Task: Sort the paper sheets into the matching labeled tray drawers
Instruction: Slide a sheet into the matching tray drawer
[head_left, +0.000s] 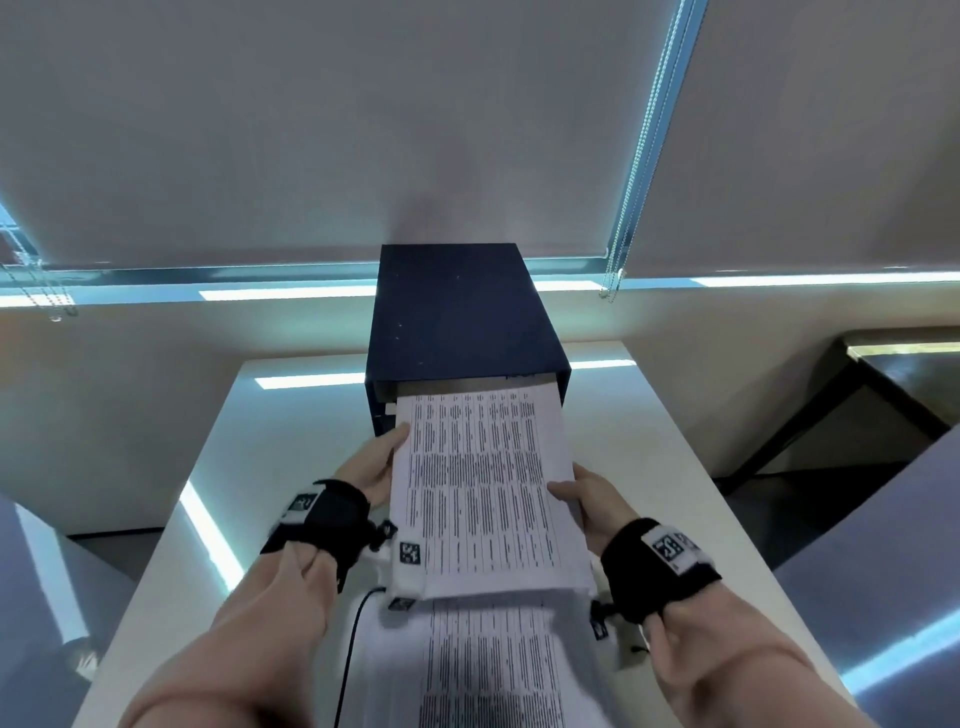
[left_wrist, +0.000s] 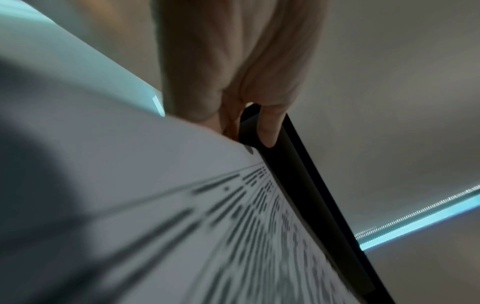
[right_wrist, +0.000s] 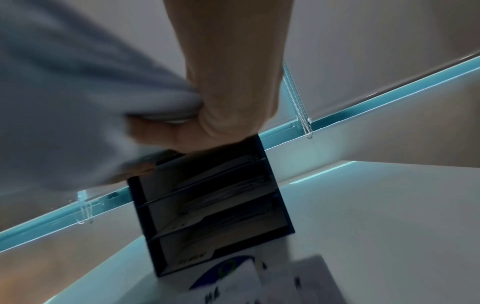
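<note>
A printed paper sheet (head_left: 480, 488) with dense columns of text is held level in front of the dark blue tray cabinet (head_left: 457, 317). Its far edge sits at the cabinet's top slot. My left hand (head_left: 376, 467) grips the sheet's left edge and my right hand (head_left: 584, 493) grips its right edge. In the left wrist view the fingers (left_wrist: 267, 127) pinch the sheet (left_wrist: 207, 226) against the dark cabinet edge (left_wrist: 311, 195). The right wrist view shows my right hand (right_wrist: 207, 123) holding the blurred sheet (right_wrist: 64, 102) above the cabinet's open shelves (right_wrist: 213, 195), which hold papers.
More printed sheets (head_left: 493, 665) lie on the white table (head_left: 260, 441) under my wrists; one sheet with a blue logo (right_wrist: 228, 271) lies before the cabinet. A black cable (head_left: 353, 649) runs along the table. Window blinds (head_left: 363, 130) hang behind, and a dark table (head_left: 883, 384) stands to the right.
</note>
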